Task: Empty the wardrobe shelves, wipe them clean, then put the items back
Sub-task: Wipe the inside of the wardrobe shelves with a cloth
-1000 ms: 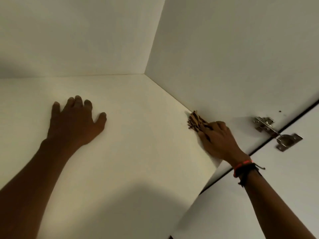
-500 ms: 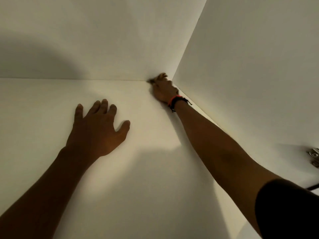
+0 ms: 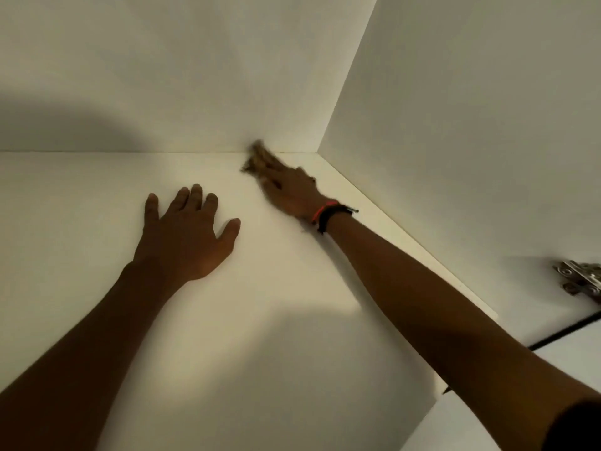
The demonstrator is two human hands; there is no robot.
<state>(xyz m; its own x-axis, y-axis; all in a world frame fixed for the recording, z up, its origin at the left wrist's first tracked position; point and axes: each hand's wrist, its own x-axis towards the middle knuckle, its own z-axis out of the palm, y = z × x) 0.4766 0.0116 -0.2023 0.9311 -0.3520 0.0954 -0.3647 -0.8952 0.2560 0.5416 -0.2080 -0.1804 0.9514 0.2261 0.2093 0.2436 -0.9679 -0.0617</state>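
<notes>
Left hand [image 3: 185, 236]: fingers straight and spread, palm flat on the shelf [image 3: 260, 320]. Right hand [image 3: 291, 193]: fingers over a patterned cloth [image 3: 257, 159] (blurred; whether they clamp it cannot be told). The cloth lies on the shelf at the back wall [image 3: 195, 76], near the right rear corner.

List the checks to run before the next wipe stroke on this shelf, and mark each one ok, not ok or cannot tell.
1. Stored items off the shelf: ok for the part in view.
2. Cloth down on the shelf: ok, it sits at the back wall, left of the corner.
3. Right hand on the cloth: ok, the cloth pokes out past its fingers.
4. Firmness of that grip: cannot tell, the hand is blurred.
5. Left hand bracing: ok, flat on the shelf with fingers spread, apart from the cloth.
6. Corner clean: cannot tell, no dirt can be made out in this light.
</notes>
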